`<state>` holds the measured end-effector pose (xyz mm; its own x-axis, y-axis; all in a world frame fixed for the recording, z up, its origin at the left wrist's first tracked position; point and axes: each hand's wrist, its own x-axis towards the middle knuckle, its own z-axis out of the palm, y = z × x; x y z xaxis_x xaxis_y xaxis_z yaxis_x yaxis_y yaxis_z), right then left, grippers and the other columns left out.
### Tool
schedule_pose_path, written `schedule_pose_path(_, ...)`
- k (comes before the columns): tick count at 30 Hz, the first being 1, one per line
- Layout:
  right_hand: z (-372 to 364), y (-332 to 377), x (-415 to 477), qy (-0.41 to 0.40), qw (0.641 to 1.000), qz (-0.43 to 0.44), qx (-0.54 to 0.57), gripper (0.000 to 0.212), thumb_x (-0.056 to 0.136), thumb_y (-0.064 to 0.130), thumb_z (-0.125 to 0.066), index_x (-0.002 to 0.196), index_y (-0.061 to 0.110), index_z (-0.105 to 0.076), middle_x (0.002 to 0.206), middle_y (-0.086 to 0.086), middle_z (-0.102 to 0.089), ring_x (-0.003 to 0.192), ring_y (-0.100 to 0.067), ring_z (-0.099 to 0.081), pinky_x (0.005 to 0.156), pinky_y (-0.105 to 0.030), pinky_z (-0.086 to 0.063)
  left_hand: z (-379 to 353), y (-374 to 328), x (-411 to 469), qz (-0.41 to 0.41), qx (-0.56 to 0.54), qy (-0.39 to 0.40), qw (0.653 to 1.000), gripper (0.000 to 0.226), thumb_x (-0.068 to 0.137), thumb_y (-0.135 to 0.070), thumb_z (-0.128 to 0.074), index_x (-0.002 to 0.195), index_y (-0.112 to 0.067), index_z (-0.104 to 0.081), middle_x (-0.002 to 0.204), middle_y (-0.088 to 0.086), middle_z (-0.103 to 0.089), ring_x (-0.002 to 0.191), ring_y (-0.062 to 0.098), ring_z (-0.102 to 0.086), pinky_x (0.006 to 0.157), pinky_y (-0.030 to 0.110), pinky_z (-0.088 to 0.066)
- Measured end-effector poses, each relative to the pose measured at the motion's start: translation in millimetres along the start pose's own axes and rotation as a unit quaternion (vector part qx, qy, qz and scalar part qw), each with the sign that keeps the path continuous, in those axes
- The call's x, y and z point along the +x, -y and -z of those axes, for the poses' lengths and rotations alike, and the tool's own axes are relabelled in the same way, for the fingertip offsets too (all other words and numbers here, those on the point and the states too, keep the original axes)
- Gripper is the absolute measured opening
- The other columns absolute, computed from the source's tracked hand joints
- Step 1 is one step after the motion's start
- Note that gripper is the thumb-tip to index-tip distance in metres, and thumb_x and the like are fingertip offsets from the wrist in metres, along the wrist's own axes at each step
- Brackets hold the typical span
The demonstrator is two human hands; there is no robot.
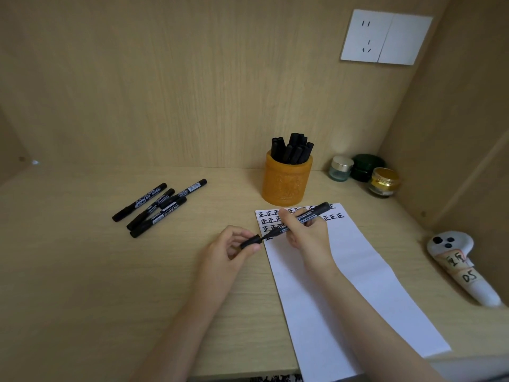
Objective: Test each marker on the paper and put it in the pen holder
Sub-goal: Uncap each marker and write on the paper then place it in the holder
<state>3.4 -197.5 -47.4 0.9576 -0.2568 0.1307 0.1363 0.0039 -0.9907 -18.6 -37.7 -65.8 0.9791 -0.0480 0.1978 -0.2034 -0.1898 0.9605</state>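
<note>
A black felt marker with a white printed label lies slantwise in the right hand, whose thumb and fingers are curled round the middle of its barrel. The marker's bare tip points down toward the left hand, while its back end rises past the knuckles. The left hand pinches the marker's short black cap between thumb and fingertips. The cap's open end is just beside the tip, and whether the two touch cannot be told.

Both meet over the left edge of a long white sheet of paper, which runs under the right hand and forearm. Rows of black handwritten characters fill the sheet's far end, partly hidden by the right hand.

Just beyond the right hand stands a round amber pen holder with a carved wall, packed with upright black markers. Well to the left of the left hand, four more capped black markers lie in a loose heap on the pale wooden desk.

Farther right of the holder sit three small jars: a clear one with a silver lid, a dark green one and a gold one. Right of the right forearm lies a white handheld controller with taped labels. High on the back panel is a white socket plate.
</note>
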Motion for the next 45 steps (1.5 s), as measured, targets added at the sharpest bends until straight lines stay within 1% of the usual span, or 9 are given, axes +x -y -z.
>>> schedule_pose_path(10, -19.0, -4.9, -12.6, 0.044, 0.998, 0.039, 0.003, 0.048, 0.090, 0.007, -0.062, 0.055, 0.014, -0.031, 0.045, 0.006, -0.027, 0.043, -0.008, -0.024, 0.045, -0.017, -0.024, -0.5, -1.8, -1.9, -0.001, -0.033, 0.013, 0.999, 0.013, 0.076, -0.006, -0.074, 0.083, -0.009, -0.063, 0.079, 0.000, -0.072, 0.074, 0.010, -0.067, 0.072, 0.021, -0.053)
schedule_pose_path(19, -24.5, -4.9, -12.3, 0.061, 0.997, 0.037, 0.016, 0.046, 0.088, 0.004, -0.062, 0.054, 0.010, -0.032, 0.047, 0.005, -0.026, 0.044, -0.010, -0.023, 0.045, -0.019, -0.024, 0.3, -1.7, -1.7, -0.019, -0.063, -0.004, 0.998, 0.010, 0.076, -0.001, -0.072, 0.080, -0.005, -0.064, 0.065, -0.001, -0.067, 0.061, 0.006, -0.061, 0.062, 0.015, -0.051)
schedule_pose_path(23, -22.8, -0.4, -11.7, 0.079, 0.997, -0.008, -0.019, 0.051, 0.088, 0.028, -0.068, 0.050, 0.015, -0.036, 0.040, 0.004, -0.034, 0.037, -0.008, -0.030, 0.042, -0.015, -0.028, 0.5, -1.5, -1.4, -0.021, -0.048, -0.016, 0.998, 0.010, 0.079, -0.006, -0.070, 0.084, -0.012, -0.063, 0.072, -0.007, -0.069, 0.066, 0.004, -0.062, 0.069, 0.022, -0.052)
schedule_pose_path(27, -13.5, 9.1, -16.6, 0.069, 0.992, -0.025, -0.106, 0.058, 0.085, 0.050, -0.061, 0.054, 0.002, -0.054, 0.037, 0.004, -0.045, 0.038, -0.007, -0.041, 0.047, -0.012, -0.035, 2.2, -2.7, -1.9, -0.034, -0.021, -0.044, 0.998, 0.014, 0.081, -0.014, -0.070, 0.089, -0.025, -0.064, 0.087, -0.014, -0.070, 0.086, 0.006, -0.065, 0.082, 0.031, -0.052)
schedule_pose_path(30, -2.9, 9.0, -19.3, 0.039, 0.989, 0.070, -0.127, 0.048, 0.085, 0.037, -0.069, 0.055, 0.003, -0.050, 0.046, 0.005, -0.047, 0.047, -0.006, -0.039, 0.053, -0.017, -0.034, 3.6, -4.2, -3.6, -0.024, -0.015, -0.075, 0.997, 0.013, 0.082, -0.020, -0.069, 0.091, -0.028, -0.065, 0.090, -0.013, -0.069, 0.091, 0.007, -0.064, 0.087, 0.036, -0.052)
schedule_pose_path(33, 3.1, 8.2, -17.4, 0.066, 0.948, 0.227, -0.214, 0.015, 0.081, 0.024, -0.075, 0.080, 0.014, -0.064, 0.075, 0.007, -0.052, 0.062, -0.006, -0.044, 0.060, -0.016, -0.036, 3.6, -8.6, -4.4, -0.020, -0.019, -0.083, 0.996, 0.012, 0.083, -0.021, -0.068, 0.092, -0.027, -0.066, 0.089, -0.013, -0.070, 0.090, 0.008, -0.064, 0.087, 0.035, -0.052)
schedule_pose_path(36, 5.4, 4.1, -11.5, 0.128, 0.881, 0.324, -0.321, 0.021, 0.082, 0.024, -0.072, 0.102, 0.016, -0.068, 0.098, 0.007, -0.053, 0.076, 0.007, -0.046, 0.067, -0.018, -0.041, 0.4, -14.3, -4.9, -0.031, -0.033, -0.086, 0.995, 0.011, 0.082, -0.016, -0.069, 0.092, -0.020, -0.068, 0.088, -0.010, -0.071, 0.089, 0.010, -0.065, 0.087, 0.036, -0.052)
schedule_pose_path(39, 4.1, 2.4, -8.5, 0.135, 0.847, 0.365, -0.362, 0.017, 0.084, 0.020, -0.069, 0.101, 0.015, -0.067, 0.095, 0.006, -0.056, 0.077, 0.014, -0.043, 0.066, -0.020, -0.041, -1.1, -18.3, -4.3, -0.038, -0.048, -0.085, 0.994, 0.011, 0.081, -0.014, -0.069, 0.092, -0.015, -0.069, 0.087, -0.006, -0.072, 0.086, 0.012, -0.067, 0.086, 0.041, -0.053)
schedule_pose_path(45, 5.6, 21.5, 9.3, 0.068, 0.924, 0.284, -0.246, 0.015, 0.087, 0.016, -0.069, 0.097, 0.017, -0.058, 0.085, 0.007, -0.055, 0.067, -0.003, -0.050, 0.063, -0.012, -0.038, 1.5, -29.3, 2.0, -0.049, -0.059, -0.064, 0.995, 0.012, 0.085, -0.019, -0.063, 0.096, -0.023, -0.065, 0.088, -0.004, -0.071, 0.082, 0.011, -0.065, 0.085, 0.036, -0.053)
